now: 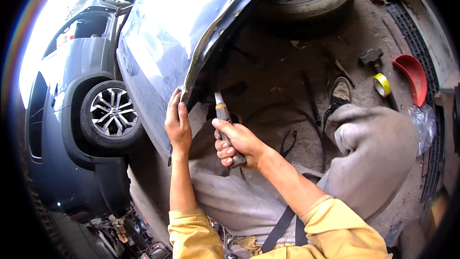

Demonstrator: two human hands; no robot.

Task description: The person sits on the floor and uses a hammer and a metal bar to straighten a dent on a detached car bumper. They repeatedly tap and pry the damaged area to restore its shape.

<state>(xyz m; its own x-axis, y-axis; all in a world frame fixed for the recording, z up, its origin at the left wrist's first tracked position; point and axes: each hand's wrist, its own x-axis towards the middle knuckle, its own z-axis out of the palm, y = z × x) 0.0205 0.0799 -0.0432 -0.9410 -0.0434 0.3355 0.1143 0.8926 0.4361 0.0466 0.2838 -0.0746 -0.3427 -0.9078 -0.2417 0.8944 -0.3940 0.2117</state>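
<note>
A dented dark bumper-like car panel [158, 29] with a pale, bent edge fills the upper middle. My left hand [178, 122] rests against its lower edge, fingers stretched upward and fingertips touching the lip. My right hand [235, 144] grips the grey-and-tan handle of a tool [222, 110], whose light shaft points up into the dark space under the panel, just right of my left hand. The shaft's tip is hard to make out there.
A dark car [72, 115] stands at left; a loose tire [316, 7] lies at top. Right of my bent leg [369, 148] are yellow tape [381, 85], a red curved piece [414, 76], a hammer-like tool [371, 56] and a plastic bag [424, 124]. Cables [290, 141] lie beneath.
</note>
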